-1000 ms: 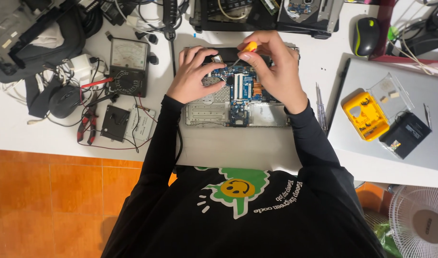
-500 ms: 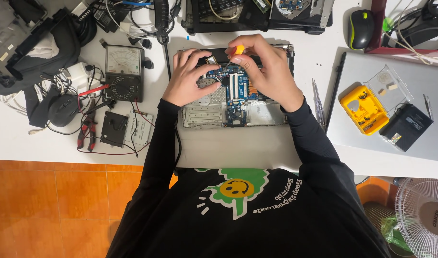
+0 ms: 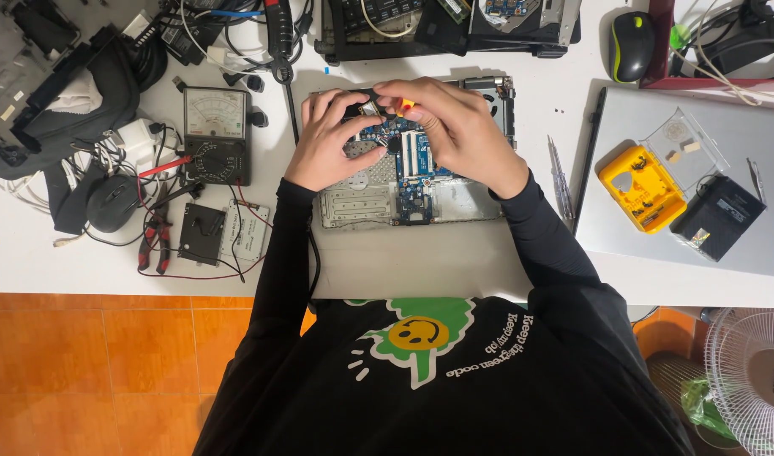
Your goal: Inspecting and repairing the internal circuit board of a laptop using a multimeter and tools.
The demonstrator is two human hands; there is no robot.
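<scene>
White worktop [image 3: 421,270], seen from above, with an opened laptop base [image 3: 412,181] lying at its middle, blue circuit board [image 3: 408,156] exposed. Left hand [image 3: 324,139] pressed down on the board's upper left, fingers curled; cannot tell whether anything was pinched beneath them. Right hand [image 3: 459,127] closed around a small orange-tipped screwdriver [image 3: 406,105], held over the board's top edge, just beside the left fingertips.

To do this step well, probably: kept the tool upright on the screw, steadied the board with the other hand, turned gently, avoided slipping onto nearby parts.

Left of the laptop base, a black meter [image 3: 216,135] with a pale dial face and red lead. Below it, a black square part beside a flat pale drive [image 3: 248,230] bearing a rectangular label. To the right, a closed grey laptop [image 3: 742,245] carrying a yellow bit holder [image 3: 640,187] in a clear open case, and a black box [image 3: 718,216] with a small label on its lid.
</scene>
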